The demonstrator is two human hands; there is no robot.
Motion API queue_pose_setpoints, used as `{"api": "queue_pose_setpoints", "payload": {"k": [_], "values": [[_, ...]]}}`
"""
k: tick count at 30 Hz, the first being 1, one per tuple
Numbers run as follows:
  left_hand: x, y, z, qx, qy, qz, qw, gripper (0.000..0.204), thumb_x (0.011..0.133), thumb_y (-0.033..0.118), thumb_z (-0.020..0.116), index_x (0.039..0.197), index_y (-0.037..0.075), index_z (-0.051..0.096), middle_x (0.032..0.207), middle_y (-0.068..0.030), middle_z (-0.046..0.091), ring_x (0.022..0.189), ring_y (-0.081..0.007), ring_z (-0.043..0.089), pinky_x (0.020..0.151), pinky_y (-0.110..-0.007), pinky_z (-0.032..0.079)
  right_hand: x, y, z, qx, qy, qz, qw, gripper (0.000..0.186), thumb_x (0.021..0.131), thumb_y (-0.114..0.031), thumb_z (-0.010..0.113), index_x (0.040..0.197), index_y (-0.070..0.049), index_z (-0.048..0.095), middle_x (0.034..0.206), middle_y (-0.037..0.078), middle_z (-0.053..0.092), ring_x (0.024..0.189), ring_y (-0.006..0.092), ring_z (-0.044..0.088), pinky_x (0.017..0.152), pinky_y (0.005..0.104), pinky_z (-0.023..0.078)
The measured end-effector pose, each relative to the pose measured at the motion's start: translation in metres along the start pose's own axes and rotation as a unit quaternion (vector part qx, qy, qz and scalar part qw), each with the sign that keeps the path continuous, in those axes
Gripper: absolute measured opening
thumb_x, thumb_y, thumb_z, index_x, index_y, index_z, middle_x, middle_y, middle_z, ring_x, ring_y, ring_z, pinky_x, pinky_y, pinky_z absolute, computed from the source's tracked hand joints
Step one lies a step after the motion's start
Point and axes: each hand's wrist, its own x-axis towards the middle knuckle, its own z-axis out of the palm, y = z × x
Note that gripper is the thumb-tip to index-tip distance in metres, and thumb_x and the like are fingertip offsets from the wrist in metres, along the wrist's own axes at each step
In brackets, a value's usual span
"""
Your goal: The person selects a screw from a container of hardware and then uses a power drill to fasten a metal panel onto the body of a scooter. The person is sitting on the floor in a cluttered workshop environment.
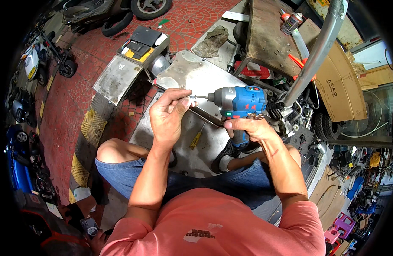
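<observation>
My right hand [254,129] is wrapped round the grip of a blue cordless impact driver [243,100], held level with its nose to the left. A slim metal bit [203,97] sticks out of its chuck. My left hand [169,112] pinches a small silver metal piece [192,97] at the bit's tip between thumb and fingers; whether it is a screw I cannot make out. Below the driver runs a dark curved bar [207,117]. Beyond my hands lies a flat silver metal panel [186,70]. A yellow-handled screwdriver [196,140] rests on the ground between my legs.
Ahead on the left stands a metal box [119,79] with dark parts on top. A worn wooden table [269,40] bears a spray can [292,23]. A slanting metal pole [316,55] and cardboard [339,85] are at the right. Another person's hand [96,241] holds a phone [90,226] lower left.
</observation>
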Motion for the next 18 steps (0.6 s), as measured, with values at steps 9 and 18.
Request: {"api": "queue_pose_setpoints", "payload": {"k": [9,18], "values": [[0.001,0.005,0.004,-0.012,0.022,-0.027,0.999,0.022,0.099,0.007,0.068,0.117,-0.006,0.068,0.105,-0.0106,0.067,0.092,-0.0222,0.073,0.088,-0.034,0.059,0.001,0.006,-0.004,0.036,0.016,0.022,0.999,0.027,0.082,-0.007,0.083,0.105,-0.002,0.068,0.084,0.008,0.069,0.066,0.0183,0.067,0.057,0.0316,0.053],[0.007,-0.004,-0.001,-0.175,0.074,-0.13,0.973,0.026,0.1,0.009,0.065,0.122,-0.005,0.065,0.098,-0.0099,0.069,0.089,-0.0206,0.07,0.087,-0.041,0.06,0.004,0.013,-0.016,0.077,0.022,0.019,0.997,0.035,0.079,-0.014,0.084,0.106,0.003,0.068,0.082,0.012,0.069,0.065,0.0219,0.067,0.061,0.0342,0.057]]}}
